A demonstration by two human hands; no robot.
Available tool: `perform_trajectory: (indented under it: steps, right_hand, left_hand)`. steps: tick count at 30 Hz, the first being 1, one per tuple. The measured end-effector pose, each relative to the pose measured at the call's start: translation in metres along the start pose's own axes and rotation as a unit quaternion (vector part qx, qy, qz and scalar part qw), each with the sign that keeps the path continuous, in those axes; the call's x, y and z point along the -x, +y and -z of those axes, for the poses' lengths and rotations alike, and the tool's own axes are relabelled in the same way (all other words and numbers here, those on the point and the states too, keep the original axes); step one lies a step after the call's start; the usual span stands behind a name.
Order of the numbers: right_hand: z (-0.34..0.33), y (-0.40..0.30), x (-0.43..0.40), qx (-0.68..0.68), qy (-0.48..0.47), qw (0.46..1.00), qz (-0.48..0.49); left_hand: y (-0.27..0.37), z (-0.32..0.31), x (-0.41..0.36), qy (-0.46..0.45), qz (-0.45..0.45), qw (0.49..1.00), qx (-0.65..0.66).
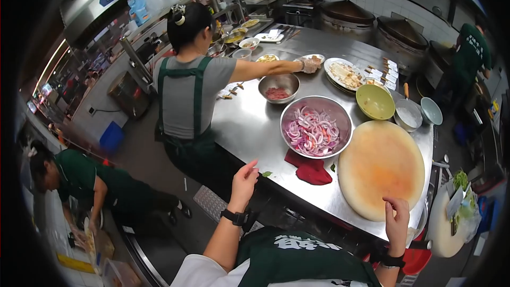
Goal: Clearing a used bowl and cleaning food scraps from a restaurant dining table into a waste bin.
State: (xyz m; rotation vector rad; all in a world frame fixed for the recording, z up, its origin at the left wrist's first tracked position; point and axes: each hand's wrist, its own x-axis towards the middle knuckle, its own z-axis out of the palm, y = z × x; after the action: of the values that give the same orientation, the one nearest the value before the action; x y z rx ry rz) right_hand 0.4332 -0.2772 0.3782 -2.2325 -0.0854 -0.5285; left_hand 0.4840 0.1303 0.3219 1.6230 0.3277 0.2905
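Observation:
My left hand [244, 183] is raised in front of the steel table's [239, 127] near edge, fingers apart and nothing in it. Over the lower right edge of a round, thick cutting board [380, 167] is my right hand [396, 217], empty, its fingers loosely curled. Behind my left hand a steel bowl [316, 126] holds sliced red onion with some red strips. A dark red cloth [312, 171] lies partly under that bowl. Farther back, a smaller steel bowl [279, 87] contains raw meat. A yellow-green bowl [375, 102] sits behind the board.
At my left a co-worker [191, 87] reaches a gloved hand over a plate; another [99, 183] bends over a counter lower left, and a third stands far right. Stacked plates [343, 73], a pale blue bowl [431, 111] and lidded stoves [346, 14] are beyond. Another board [446, 223] holds a cleaver and greens.

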Motion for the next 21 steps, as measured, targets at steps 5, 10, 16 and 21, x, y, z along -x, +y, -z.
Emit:
perform_trajectory:
  steps: [5,10,16,21]
  right_hand:
    - [-0.008,-0.005,0.005,0.013,-0.002,1.0,0.005]
    - [-0.018,-0.023,-0.001,0.015,-0.023,1.0,0.008]
    - [-0.034,-0.035,-0.004,0.034,-0.041,0.998,0.044]
    - [-0.038,-0.037,-0.002,0.049,-0.061,0.996,0.053]
  left_hand:
    - [-0.006,0.012,0.008,0.005,0.009,1.0,0.006]
    - [-0.02,0.025,0.007,0.016,0.021,0.999,0.03]
    - [-0.032,0.042,0.009,0.032,0.039,0.998,0.041]
    - [-0.035,0.043,0.013,0.02,0.041,0.998,0.042]
